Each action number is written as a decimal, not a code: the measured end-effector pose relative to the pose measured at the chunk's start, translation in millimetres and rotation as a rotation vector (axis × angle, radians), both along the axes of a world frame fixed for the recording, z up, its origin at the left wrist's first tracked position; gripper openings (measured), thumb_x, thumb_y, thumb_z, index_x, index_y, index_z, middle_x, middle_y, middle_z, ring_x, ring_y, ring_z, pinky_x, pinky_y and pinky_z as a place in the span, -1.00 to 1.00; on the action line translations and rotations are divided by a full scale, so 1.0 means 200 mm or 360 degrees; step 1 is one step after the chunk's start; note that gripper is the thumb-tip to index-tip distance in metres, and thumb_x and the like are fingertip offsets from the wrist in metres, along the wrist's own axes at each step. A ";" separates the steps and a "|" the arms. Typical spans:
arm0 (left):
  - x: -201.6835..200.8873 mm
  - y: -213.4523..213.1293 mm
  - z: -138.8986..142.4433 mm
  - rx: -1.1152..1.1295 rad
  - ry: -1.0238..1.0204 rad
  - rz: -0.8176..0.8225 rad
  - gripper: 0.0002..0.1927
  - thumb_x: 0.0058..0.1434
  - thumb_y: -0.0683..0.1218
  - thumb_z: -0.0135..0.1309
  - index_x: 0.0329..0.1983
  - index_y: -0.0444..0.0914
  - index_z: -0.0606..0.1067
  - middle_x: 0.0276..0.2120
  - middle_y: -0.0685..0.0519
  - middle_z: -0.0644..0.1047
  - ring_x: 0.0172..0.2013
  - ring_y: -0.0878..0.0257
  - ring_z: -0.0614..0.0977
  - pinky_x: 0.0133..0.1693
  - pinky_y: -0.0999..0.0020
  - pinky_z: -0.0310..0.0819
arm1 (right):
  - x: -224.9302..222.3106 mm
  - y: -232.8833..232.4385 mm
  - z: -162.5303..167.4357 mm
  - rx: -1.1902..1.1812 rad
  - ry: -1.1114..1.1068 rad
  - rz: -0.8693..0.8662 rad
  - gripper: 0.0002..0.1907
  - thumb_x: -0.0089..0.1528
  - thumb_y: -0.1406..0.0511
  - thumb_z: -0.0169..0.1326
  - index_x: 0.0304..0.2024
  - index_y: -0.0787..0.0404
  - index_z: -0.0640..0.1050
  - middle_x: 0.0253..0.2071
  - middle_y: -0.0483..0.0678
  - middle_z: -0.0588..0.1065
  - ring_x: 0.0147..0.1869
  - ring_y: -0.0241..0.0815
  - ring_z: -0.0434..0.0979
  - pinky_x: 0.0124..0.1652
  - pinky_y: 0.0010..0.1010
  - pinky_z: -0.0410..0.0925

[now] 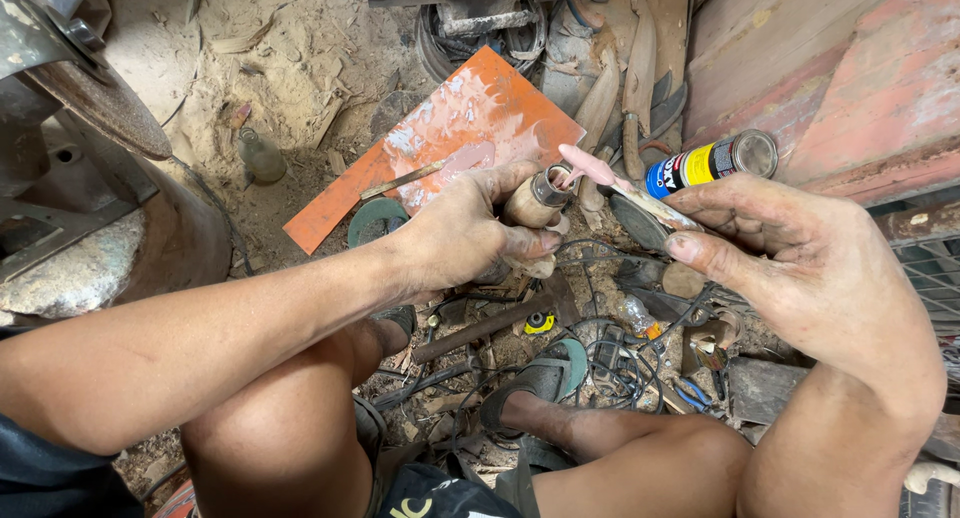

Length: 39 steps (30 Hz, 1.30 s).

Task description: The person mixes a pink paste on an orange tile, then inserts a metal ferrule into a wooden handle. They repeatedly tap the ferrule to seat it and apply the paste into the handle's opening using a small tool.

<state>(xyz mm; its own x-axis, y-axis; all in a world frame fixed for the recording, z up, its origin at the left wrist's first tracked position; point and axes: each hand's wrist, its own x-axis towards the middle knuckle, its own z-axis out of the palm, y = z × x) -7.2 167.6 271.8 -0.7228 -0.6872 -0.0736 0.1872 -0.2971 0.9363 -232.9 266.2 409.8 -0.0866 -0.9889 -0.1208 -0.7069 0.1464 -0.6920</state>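
Note:
My left hand (470, 228) grips a short wooden handle with a metal ring at its open end (540, 196), held upright in front of me. My right hand (790, 258) holds a thin flat stick (625, 188) smeared with pink paste, and its pink tip touches the mouth of the metal ring. Both hands are dusty and stained with the paste. An orange flat board (440, 143) with pink and white paste smears lies on the ground just behind my left hand.
A blue and yellow can (710, 163) lies on its side behind my right hand. A small glass bottle (262, 158) stands in the sawdust at left. A grinder with a disc (95, 103) is at far left. Cables, a metal bar (480, 328) and scrap litter the ground by my feet.

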 end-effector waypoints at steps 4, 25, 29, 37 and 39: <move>0.00 0.00 0.00 0.0055 -0.0020 -0.0008 -0.53 0.12 -0.35 0.19 0.12 -0.29 0.48 -0.29 0.18 0.56 -0.23 0.39 0.57 -0.08 0.41 0.57 | -0.01 0.00 -0.01 -0.0099 0.0057 0.0090 -0.67 0.19 0.43 0.21 0.02 0.35 0.61 -0.21 -0.04 0.67 -0.18 -0.35 0.63 -0.20 -0.50 0.48; -0.01 0.01 0.03 -0.0033 -0.0062 0.0001 -0.51 0.12 -0.35 0.18 0.16 -0.29 0.48 -0.26 0.21 0.54 -0.19 0.43 0.55 -0.06 0.43 0.55 | -0.02 0.00 0.00 -0.0112 -0.0021 0.0161 -0.65 0.20 0.45 0.18 0.06 0.36 0.59 -0.17 -0.05 0.65 -0.16 -0.36 0.61 -0.15 -0.51 0.49; -0.01 0.01 0.04 -0.0073 -0.0089 0.0015 -0.56 0.14 -0.35 0.19 0.11 -0.30 0.49 -0.27 0.21 0.53 -0.19 0.43 0.54 -0.04 0.44 0.55 | -0.02 0.00 -0.01 -0.0146 0.0044 0.0166 -0.65 0.20 0.45 0.20 0.05 0.35 0.60 -0.17 -0.06 0.65 -0.15 -0.36 0.60 -0.14 -0.52 0.48; -0.01 0.02 0.03 -0.0026 -0.0033 -0.0003 -0.58 0.15 -0.36 0.18 0.10 -0.31 0.49 -0.28 0.19 0.51 -0.20 0.41 0.54 -0.05 0.41 0.57 | 0.01 0.00 0.00 -0.0091 -0.0028 0.0132 -0.66 0.20 0.46 0.17 0.05 0.35 0.59 -0.16 -0.05 0.65 -0.16 -0.35 0.62 -0.17 -0.50 0.51; -0.01 0.02 0.03 -0.0023 -0.0051 0.0010 -0.58 0.14 -0.36 0.19 0.09 -0.31 0.49 -0.28 0.20 0.51 -0.20 0.41 0.55 -0.05 0.40 0.59 | 0.01 0.00 0.01 -0.0063 -0.0016 0.0095 -0.66 0.20 0.46 0.17 0.05 0.35 0.60 -0.18 -0.04 0.66 -0.17 -0.34 0.63 -0.18 -0.48 0.51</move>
